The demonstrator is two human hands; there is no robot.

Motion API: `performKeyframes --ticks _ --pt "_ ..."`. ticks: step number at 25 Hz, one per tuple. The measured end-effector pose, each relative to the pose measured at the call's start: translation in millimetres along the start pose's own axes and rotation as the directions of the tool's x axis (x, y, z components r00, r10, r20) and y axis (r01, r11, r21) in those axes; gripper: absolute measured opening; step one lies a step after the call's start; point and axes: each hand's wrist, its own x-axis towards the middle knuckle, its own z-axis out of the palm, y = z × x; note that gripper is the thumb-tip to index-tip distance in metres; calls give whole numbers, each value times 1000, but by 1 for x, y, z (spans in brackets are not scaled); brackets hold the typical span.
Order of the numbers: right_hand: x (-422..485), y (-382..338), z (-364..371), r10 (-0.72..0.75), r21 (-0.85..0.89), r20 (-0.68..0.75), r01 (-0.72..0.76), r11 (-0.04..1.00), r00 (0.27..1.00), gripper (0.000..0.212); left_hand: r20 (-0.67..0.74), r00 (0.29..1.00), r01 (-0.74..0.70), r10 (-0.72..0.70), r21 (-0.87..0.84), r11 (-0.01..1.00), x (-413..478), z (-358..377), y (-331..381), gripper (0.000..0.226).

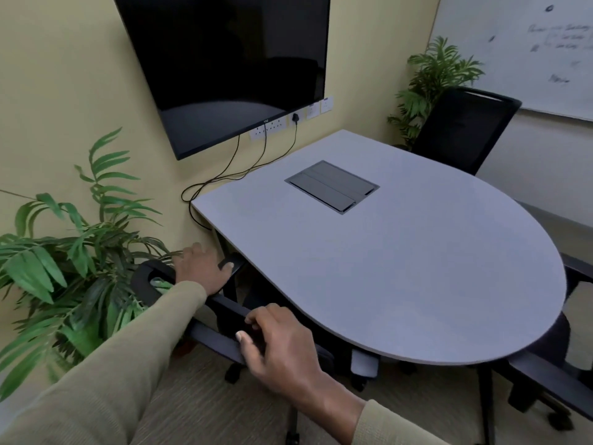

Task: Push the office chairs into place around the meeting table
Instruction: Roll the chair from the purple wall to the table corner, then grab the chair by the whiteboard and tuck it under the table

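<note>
Three chairs stand round one table (401,268). At the table's near-left edge, both hands hold the near chair (142,279), whose front reaches under the tabletop. The right hand (279,345) curls its fingers round a black bar of the chair, and the left hand (202,268) clasps the top rail beside the handle slot. The right chair (552,380) sits against the table's round end. One power box (332,186) lies flush in the table's middle. The far chair (465,130) stands upright at the table's far side. There are two plants, a left plant (64,252) beside the table and a far plant (433,78) behind the far chair. One TV (224,59) and one whiteboard (529,43) hang beyond the table.
</note>
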Motion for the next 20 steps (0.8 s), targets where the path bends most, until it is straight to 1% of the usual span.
performKeyframes --ticks 3,5,9,13,17,20 --pt "-4 16 -5 39 -60 -118 -46 997 992 23 21 983 -180 181 -26 983 -8 -1 39 64" --pt "-8 27 -11 95 -101 -159 -112 988 983 25 31 967 -250 253 -83 965 -15 -3 61 66" --pt "-26 54 -34 202 -160 -214 -238 958 956 29 17 941 -335 338 -106 936 -32 -12 105 68" --pt "-63 82 -76 278 -184 -223 -321 929 934 37 8 917 -395 398 -101 913 -62 -29 158 68" --pt "-124 112 -141 336 -215 -309 -409 887 890 49 -33 877 -479 479 -119 870 -120 -50 234 67" --pt "-189 140 -200 394 -224 -393 -502 835 831 43 -30 841 -539 540 -137 831 -183 -56 301 66"
